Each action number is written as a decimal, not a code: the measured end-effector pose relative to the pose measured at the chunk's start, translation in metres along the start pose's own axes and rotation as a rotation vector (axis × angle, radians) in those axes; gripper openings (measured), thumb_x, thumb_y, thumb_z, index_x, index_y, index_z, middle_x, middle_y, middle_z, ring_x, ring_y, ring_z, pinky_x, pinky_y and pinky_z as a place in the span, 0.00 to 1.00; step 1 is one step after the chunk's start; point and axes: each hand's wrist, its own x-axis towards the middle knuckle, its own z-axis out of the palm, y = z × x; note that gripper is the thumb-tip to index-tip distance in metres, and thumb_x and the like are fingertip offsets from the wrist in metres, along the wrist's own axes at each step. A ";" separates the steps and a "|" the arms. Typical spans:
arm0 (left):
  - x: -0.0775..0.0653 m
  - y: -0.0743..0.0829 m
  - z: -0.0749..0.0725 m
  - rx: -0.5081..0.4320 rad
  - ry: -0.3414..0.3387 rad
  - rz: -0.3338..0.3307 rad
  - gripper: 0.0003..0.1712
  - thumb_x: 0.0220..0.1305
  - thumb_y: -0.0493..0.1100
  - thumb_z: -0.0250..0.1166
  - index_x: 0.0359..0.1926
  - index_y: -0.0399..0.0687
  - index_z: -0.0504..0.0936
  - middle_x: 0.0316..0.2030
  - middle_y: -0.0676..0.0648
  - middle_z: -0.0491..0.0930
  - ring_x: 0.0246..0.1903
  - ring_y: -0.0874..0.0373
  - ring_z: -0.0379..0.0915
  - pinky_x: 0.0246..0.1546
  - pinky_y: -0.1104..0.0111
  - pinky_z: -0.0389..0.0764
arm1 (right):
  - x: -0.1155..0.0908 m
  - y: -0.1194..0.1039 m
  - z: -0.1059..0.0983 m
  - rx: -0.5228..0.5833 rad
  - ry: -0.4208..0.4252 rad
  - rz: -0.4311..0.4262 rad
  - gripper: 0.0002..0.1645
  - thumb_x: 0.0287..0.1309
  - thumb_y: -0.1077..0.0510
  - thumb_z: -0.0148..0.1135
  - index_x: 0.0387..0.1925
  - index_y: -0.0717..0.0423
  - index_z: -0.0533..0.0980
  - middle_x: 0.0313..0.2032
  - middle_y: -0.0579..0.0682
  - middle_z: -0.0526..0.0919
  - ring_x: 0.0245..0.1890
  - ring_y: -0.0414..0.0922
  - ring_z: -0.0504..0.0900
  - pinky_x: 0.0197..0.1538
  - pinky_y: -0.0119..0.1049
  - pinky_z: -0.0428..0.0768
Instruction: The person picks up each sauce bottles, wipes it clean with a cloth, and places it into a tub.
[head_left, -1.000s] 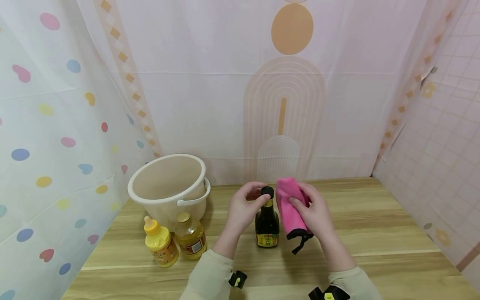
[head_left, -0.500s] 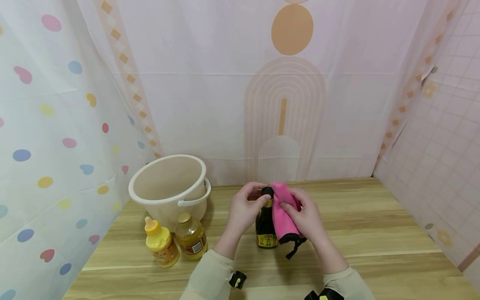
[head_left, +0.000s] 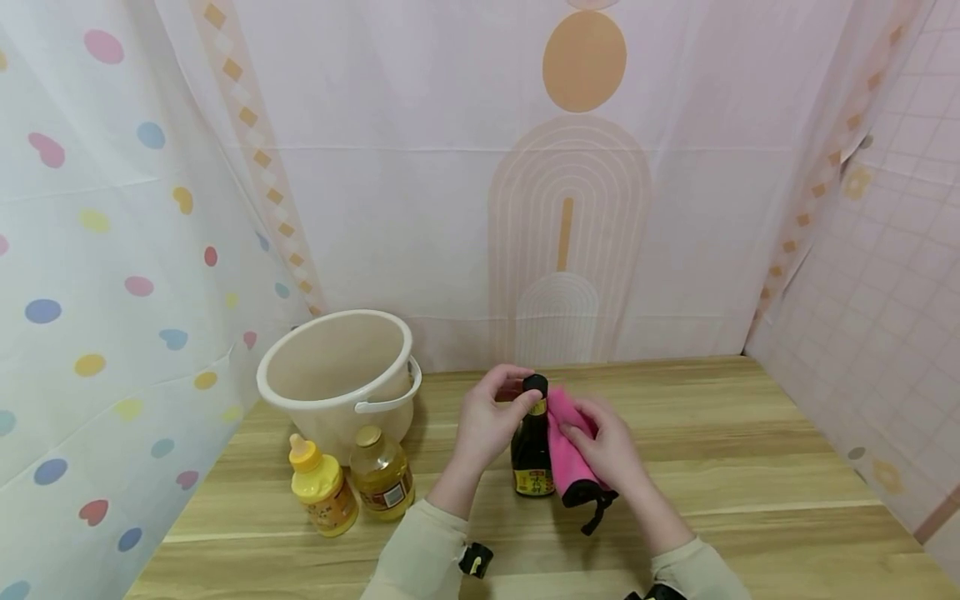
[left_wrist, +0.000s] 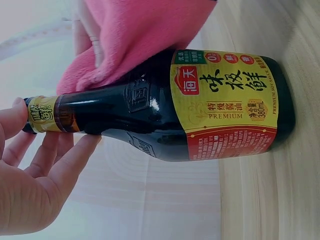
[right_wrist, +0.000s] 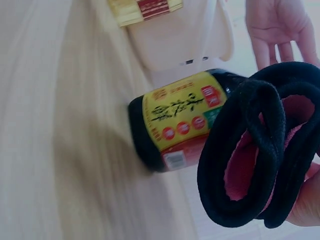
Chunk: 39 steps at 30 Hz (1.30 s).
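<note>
A dark soy sauce bottle [head_left: 531,458] with a black cap and a yellow label stands upright on the wooden table. My left hand [head_left: 483,423] grips it at the neck and cap, thumb in front, as the left wrist view also shows. In my right hand [head_left: 611,448] is a folded pink cloth [head_left: 567,450] with black edging and a dangling black loop. The cloth lies against the bottle's right side in the left wrist view [left_wrist: 145,30]. From the right wrist, the cloth's black-edged folds [right_wrist: 240,165] cover the bottle's upper part.
To the left stands a cream bucket [head_left: 330,425] with its handle down at its right side. A yellow squeeze bottle [head_left: 322,487] and a bottle of golden liquid [head_left: 381,475] stand in front of it. Patterned curtains hang behind the table [head_left: 750,467] and at both sides.
My right hand has brought the cloth left against the bottle, then slid it down a little along the side. My left hand and the bottle have stayed nearly still.
</note>
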 end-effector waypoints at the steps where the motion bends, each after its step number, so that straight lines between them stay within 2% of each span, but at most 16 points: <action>1: 0.000 0.000 0.000 0.001 0.000 -0.003 0.13 0.63 0.44 0.71 0.49 0.50 0.84 0.41 0.48 0.84 0.43 0.50 0.81 0.35 0.62 0.83 | 0.000 0.001 0.000 -0.006 -0.006 0.006 0.16 0.59 0.67 0.67 0.50 0.57 0.81 0.48 0.53 0.81 0.45 0.48 0.79 0.48 0.46 0.79; 16: 0.002 -0.003 0.002 0.000 -0.001 -0.019 0.14 0.62 0.43 0.71 0.49 0.51 0.84 0.41 0.49 0.84 0.42 0.52 0.81 0.32 0.65 0.83 | -0.002 0.023 -0.002 -0.044 -0.086 0.073 0.15 0.60 0.67 0.66 0.49 0.59 0.80 0.43 0.53 0.81 0.38 0.44 0.78 0.44 0.42 0.78; 21: 0.002 -0.002 0.001 -0.008 -0.006 -0.021 0.14 0.62 0.43 0.71 0.49 0.51 0.84 0.41 0.49 0.83 0.43 0.52 0.80 0.32 0.65 0.83 | -0.002 0.027 0.002 -0.069 -0.107 0.083 0.13 0.60 0.68 0.66 0.47 0.59 0.79 0.39 0.51 0.82 0.34 0.42 0.77 0.39 0.40 0.77; 26: 0.002 -0.002 -0.001 -0.015 -0.008 -0.024 0.13 0.62 0.43 0.71 0.48 0.52 0.84 0.41 0.50 0.83 0.42 0.52 0.80 0.32 0.64 0.83 | -0.004 0.034 0.006 -0.150 -0.158 0.062 0.09 0.58 0.68 0.67 0.40 0.59 0.78 0.27 0.46 0.75 0.27 0.42 0.72 0.31 0.37 0.73; 30: 0.002 -0.003 -0.001 -0.009 -0.011 -0.022 0.13 0.62 0.43 0.71 0.48 0.52 0.84 0.41 0.51 0.83 0.42 0.53 0.80 0.33 0.63 0.83 | -0.006 0.040 0.009 -0.238 -0.223 0.038 0.07 0.58 0.67 0.67 0.33 0.57 0.76 0.23 0.44 0.70 0.24 0.41 0.69 0.27 0.36 0.70; 34: 0.002 -0.003 -0.001 -0.005 -0.012 -0.019 0.13 0.62 0.44 0.71 0.48 0.53 0.84 0.41 0.51 0.83 0.42 0.52 0.80 0.33 0.63 0.83 | -0.005 0.039 0.009 -0.288 -0.252 0.018 0.11 0.57 0.66 0.69 0.29 0.55 0.72 0.22 0.44 0.69 0.24 0.41 0.68 0.27 0.37 0.69; 39: 0.002 -0.004 -0.001 -0.010 -0.014 -0.020 0.13 0.63 0.43 0.71 0.48 0.53 0.84 0.41 0.50 0.83 0.42 0.52 0.80 0.32 0.64 0.83 | -0.006 0.035 0.007 -0.353 -0.254 -0.003 0.10 0.55 0.66 0.71 0.36 0.58 0.77 0.28 0.47 0.75 0.30 0.44 0.73 0.33 0.41 0.73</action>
